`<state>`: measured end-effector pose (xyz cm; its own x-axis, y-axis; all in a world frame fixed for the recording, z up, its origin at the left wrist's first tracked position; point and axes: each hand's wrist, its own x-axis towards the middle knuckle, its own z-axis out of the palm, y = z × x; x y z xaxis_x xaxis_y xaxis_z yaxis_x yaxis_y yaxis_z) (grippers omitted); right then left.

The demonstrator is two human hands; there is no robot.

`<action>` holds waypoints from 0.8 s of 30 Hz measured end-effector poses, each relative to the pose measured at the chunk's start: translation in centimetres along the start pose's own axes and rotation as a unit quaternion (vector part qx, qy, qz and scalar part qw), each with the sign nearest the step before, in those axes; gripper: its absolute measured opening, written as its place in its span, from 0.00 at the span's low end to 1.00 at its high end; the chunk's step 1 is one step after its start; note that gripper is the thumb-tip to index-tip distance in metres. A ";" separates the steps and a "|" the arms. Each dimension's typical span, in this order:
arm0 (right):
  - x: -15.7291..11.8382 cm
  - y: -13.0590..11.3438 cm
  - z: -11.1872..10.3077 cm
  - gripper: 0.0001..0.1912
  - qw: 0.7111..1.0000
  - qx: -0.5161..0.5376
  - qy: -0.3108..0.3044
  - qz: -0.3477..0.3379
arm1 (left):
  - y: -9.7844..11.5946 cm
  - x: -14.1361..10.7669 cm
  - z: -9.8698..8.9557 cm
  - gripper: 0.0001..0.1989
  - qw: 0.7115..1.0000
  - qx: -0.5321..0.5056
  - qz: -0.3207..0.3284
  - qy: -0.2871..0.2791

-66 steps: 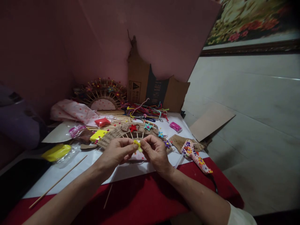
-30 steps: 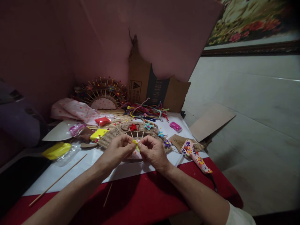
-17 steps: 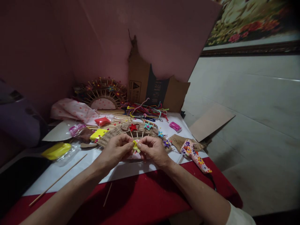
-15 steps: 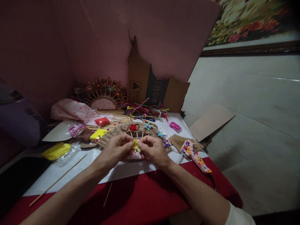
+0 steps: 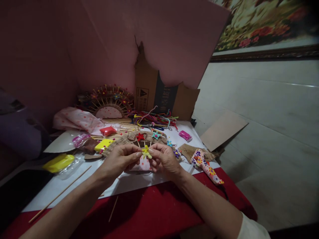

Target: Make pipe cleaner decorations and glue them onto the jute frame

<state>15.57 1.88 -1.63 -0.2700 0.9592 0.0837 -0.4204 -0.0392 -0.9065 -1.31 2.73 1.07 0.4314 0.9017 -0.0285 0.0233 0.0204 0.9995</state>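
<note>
We pinch a small, fuzzy yellow flower-shaped piece (image 5: 146,152) between the thumbs and fingers of our left hand (image 5: 123,160) and right hand (image 5: 166,162), just before the tan, arched, twine-woven panel (image 5: 126,138) lying on the white sheet (image 5: 149,182).

A camera worn on the person's head looks forward and down across a red-covered table (image 5: 154,212), taking in the work from above and behind the two hands. The left hand (image 5: 118,162) and right hand (image 5: 165,161) meet near the center of the frame, close to the lens, with the forearms (image 5: 74,196) reaching in from the lower edge. The wide view runs past the table's far side to a pink wall (image 5: 112,49), well beyond the hands, and sweeps right to a tiled wall (image 5: 279,116) and a framed painting (image 5: 259,30), cropped by the top edge.
</note>
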 end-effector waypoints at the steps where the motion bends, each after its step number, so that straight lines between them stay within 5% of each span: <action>1: 0.0 0.0 0.1 0.13 1.000 0.016 -0.002 0.004 | -0.1 0.0 0.0 0.13 1.000 -0.010 0.005 0.002; 17: -0.5 -0.1 0.7 0.12 0.997 0.053 -0.032 0.050 | -1.5 0.3 0.0 0.09 0.980 -0.181 -0.079 -0.022; 24: -0.3 0.2 0.7 0.12 1.000 0.012 0.003 0.021 | -1.5 0.3 0.4 0.10 0.987 -0.152 -0.055 -0.002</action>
<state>14.95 1.34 -1.58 -0.2818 0.9585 0.0437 -0.4300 -0.0854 -0.8988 -0.89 2.82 -0.47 0.4449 0.8852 -0.1363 -0.2005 0.2468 0.9481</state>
